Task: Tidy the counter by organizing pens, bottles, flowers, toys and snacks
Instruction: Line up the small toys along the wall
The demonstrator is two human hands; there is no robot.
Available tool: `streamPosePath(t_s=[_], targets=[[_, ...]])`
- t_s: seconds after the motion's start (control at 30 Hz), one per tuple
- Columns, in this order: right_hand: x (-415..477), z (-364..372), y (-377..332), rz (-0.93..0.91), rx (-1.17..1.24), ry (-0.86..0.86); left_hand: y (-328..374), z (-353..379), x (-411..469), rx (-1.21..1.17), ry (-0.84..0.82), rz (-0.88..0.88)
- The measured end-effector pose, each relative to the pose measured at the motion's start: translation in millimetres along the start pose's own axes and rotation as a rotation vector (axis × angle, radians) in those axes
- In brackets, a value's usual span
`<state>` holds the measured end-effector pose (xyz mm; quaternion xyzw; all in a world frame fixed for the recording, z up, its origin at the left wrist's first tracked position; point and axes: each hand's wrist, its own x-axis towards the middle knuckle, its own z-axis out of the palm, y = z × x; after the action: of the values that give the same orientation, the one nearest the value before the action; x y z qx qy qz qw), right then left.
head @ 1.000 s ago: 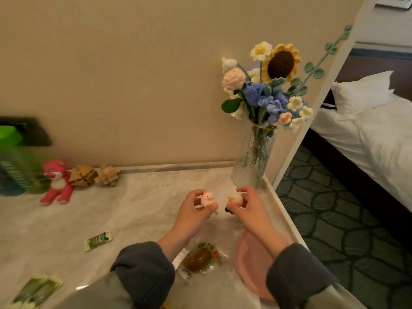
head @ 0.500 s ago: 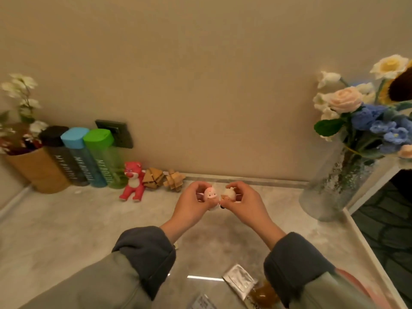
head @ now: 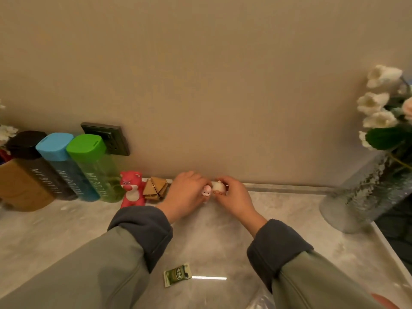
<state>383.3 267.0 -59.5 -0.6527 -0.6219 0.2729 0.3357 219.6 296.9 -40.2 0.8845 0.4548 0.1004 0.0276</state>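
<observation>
Pink toy figure (head: 206, 191): pinched in the curled fingers of the left hand (head: 186, 194), at the back of the worktop (head: 66, 230) by the wall.
White toy figure (head: 218, 187): gripped in the curled fingers of the right hand (head: 235, 198), touching the pink one.
Left of the hands: wooden puzzle (head: 156, 188), red bear (head: 132, 190), green bottle (head: 94, 166).
Near edge: green sachet (head: 177, 274).

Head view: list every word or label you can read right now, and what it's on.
"MYBOTTLE": down the side of the black-capped bottle.
"MYBOTTLE": down the side of the blue-capped bottle.
"MYBOTTLE": down the side of the green-capped bottle.
Green sachet: it has printed markings, too blurred to read.
Nothing else legible.
</observation>
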Motion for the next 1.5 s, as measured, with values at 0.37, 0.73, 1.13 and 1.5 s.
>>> streamPosePath(t_s=[0.37,0.73,1.13,1.5], targets=[[6,17,15,0.021,-0.057,0.032,-21,14,-6,0.115,0.056,0.014],[8,23,16,0.025,-0.065,0.061,-22,16,-10,0.088,0.085,-0.09],[9,28,17,0.067,-0.04,0.09,-19,18,-10,-0.015,0.103,-0.123],[4,23,20,0.094,-0.018,0.107,-12,21,-7,-0.042,0.118,-0.133]])
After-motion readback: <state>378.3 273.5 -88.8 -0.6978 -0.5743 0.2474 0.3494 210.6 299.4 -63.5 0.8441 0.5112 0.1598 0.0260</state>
